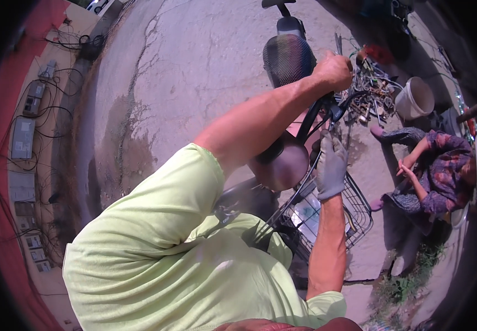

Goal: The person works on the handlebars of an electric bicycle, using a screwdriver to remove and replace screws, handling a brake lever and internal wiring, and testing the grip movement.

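My left hand (333,72), bare, is closed in a fist above a dark handlebar stem (306,124). Whatever its fingers wrap round is mostly hidden. Lower down, my right hand (331,165) wears a grey glove with a dark palm side. Its fingers are pressed together beside a black handlebar clamp (336,113) and thin cables; what they pinch is too small to name. Both hands are over a bike with a black mesh-covered seat (288,58) at the far end. A black wire basket (366,212) by my right forearm holds something pale.
A person (446,165) sits at the right, hands together. Beyond lie a pile of metal scraps and tools (372,99) and a white bucket (414,98). Along the left wall are meter boxes (23,137) and loose cables. Cracked concrete (194,49) spreads ahead; weeds (406,284) grow at lower right.
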`<control>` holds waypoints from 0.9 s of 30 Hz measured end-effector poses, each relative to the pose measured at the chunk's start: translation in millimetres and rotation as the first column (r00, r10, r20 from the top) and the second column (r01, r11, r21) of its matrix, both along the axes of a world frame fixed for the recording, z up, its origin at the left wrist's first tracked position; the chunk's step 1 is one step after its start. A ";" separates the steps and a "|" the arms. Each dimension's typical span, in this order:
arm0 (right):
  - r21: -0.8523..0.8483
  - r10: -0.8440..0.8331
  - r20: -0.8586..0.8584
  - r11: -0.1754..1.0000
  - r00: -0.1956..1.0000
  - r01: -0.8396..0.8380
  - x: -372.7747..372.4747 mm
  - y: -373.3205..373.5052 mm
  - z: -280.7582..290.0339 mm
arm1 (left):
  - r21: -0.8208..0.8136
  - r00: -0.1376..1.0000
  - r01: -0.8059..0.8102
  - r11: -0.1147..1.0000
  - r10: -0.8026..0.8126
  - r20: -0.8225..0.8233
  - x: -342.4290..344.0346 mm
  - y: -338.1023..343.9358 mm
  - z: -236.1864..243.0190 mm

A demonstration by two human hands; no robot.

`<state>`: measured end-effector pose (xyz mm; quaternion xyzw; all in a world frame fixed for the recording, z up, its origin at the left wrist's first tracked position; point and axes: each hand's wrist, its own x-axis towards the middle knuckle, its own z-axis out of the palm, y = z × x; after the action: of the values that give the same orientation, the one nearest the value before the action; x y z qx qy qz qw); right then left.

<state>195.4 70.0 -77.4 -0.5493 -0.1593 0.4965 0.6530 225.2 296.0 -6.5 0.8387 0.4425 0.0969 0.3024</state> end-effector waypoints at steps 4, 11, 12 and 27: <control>-0.016 -0.073 0.079 0.997 0.994 0.075 2.3 -1.6 25.4 | -0.034 1.000 -0.019 0.999 0.019 -0.001 -2.9 0.1 0.9; -0.172 -0.011 0.178 0.984 0.984 0.042 25.4 13.2 58.6 | -0.078 1.000 -0.029 0.997 0.028 -0.008 -8.0 -4.7 10.4; -0.192 0.024 0.177 0.981 0.984 0.011 28.3 17.5 56.3 | -0.080 1.000 -0.031 0.996 0.031 -0.003 -8.3 -4.8 11.5; 0.089 -0.062 -0.193 0.993 0.979 0.080 19.2 29.8 17.4 | -0.112 0.998 -0.059 0.992 0.061 0.007 -9.2 -8.2 15.3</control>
<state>214.6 99.8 -60.1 -0.4726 -0.1001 0.5147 0.7083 216.0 287.8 8.8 0.8062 0.4707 0.0854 0.3481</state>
